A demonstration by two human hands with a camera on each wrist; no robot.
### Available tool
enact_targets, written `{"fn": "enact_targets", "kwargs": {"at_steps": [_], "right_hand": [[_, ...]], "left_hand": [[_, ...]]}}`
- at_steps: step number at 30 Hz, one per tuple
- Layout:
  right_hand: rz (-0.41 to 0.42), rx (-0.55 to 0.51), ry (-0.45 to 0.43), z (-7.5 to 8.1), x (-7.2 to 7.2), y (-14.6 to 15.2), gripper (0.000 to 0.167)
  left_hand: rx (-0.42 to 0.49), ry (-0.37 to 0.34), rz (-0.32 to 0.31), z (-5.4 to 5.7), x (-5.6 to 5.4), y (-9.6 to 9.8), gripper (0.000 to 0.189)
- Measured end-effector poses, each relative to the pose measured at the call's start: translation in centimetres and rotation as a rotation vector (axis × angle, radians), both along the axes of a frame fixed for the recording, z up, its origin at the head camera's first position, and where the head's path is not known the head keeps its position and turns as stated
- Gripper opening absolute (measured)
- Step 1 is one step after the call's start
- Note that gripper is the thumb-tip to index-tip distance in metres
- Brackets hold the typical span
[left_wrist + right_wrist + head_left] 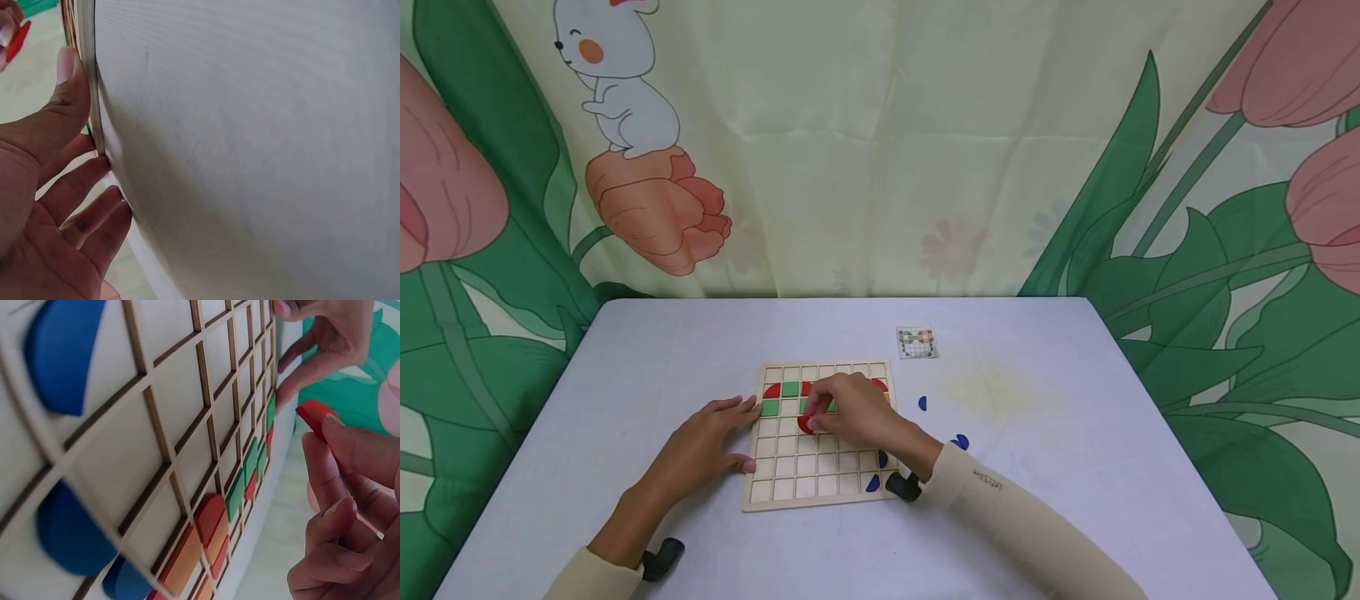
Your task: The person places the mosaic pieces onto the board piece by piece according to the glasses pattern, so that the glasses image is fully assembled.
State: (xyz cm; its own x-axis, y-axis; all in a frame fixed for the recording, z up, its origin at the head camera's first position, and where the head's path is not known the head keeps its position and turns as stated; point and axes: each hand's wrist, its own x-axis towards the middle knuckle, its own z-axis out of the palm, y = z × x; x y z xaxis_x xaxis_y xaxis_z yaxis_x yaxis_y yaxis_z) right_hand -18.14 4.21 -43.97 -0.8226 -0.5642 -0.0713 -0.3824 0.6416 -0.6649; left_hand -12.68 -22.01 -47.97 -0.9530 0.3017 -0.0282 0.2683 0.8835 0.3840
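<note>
My right hand (pixel 861 412) pinches a red rounded piece (pixel 319 415) between thumb and index finger, over the left-middle part of a wooden grid board (pixel 785 467). In the right wrist view that piece is held up off the grid, its other fingers curled below. My left hand (pixel 711 442) rests along the board's left edge, thumb and fingertips (pixel 117 194) against the frame, fingers fairly straight. Green squares (pixel 791 388) and red pieces (pixel 772 391) sit in the upper rows, with orange pieces (pixel 181 559) toward the right. My right hand covers part of these rows.
Two blue pieces (pixel 872 482) lie on the board's lower right. More blue pieces (pixel 961 441) lie on the white table (pixel 1037 500) right of the board, one (pixel 922 403) farther back. A small pattern card (pixel 917 342) lies behind the board. A printed curtain (pixel 850 150) hangs behind.
</note>
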Motion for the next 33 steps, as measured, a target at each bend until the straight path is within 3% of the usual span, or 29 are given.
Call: {"fn": "enact_targets", "kwargs": {"at_steps": [17,33], "right_hand": [[0.070,0.065,0.002,-0.6,-1.2,-4.5,0.009],[0.033,0.191,0.061,-2.0,-1.7,-6.9,0.009]], "left_hand": [[0.006,0.008,-0.016,0.2,-0.1,-0.2,0.091],[0.011,0.005,-0.013,0.4,0.0,-0.1,0.091]]}}
